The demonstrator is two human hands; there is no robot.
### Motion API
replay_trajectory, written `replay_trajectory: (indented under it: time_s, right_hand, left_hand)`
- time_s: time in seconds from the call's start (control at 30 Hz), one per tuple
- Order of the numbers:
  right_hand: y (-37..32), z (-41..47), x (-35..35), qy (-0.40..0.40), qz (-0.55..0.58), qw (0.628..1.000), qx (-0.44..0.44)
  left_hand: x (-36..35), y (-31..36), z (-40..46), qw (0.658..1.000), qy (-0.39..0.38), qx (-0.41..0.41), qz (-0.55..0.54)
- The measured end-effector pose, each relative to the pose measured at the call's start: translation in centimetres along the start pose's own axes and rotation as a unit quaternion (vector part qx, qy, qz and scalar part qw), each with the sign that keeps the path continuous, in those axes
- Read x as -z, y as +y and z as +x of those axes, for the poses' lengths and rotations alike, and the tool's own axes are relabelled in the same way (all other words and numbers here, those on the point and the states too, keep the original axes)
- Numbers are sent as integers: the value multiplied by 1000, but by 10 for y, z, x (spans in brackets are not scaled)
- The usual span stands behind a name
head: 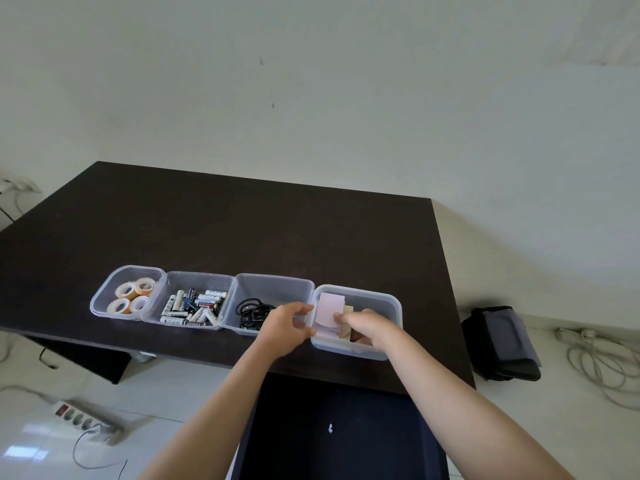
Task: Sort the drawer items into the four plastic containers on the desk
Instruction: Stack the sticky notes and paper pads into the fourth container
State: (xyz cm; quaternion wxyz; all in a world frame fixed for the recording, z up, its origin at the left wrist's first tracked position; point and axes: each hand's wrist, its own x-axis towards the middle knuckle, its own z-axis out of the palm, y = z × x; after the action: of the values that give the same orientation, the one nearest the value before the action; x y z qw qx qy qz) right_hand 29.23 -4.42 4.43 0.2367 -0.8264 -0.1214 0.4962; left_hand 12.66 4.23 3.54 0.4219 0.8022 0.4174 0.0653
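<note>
Dark desk against a pale wall, 4 clear plastic containers in a row near its front edge. From left: tape rolls in container 1, batteries in container 2, black scissors in container 3, paper notes in the rightmost container. Left hand sits at the seam between containers 3 and 4, fingers curled on the rim. Right hand is inside the rightmost container, fingertips pinched on a pink sticky-note pad; tan pads beside it. Open dark drawer below, a small white scrap in it. Power strip on the floor.
</note>
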Motion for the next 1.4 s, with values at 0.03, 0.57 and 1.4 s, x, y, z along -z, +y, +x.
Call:
replay_trajectory:
  time_s: [0.03,0.57,1.4]
  right_hand:
    - [1,2,1,-5,24,1000,-4]
    - [-19,4,-13,61,-75,988,117]
    - [4,-21,-18,-53,98,982,151]
  left_hand:
    - [0,0,0,1000,0,0,0]
    - [2,3,0,1000,-9,2,7]
    - [-33,12,-74,995,70,-26,60]
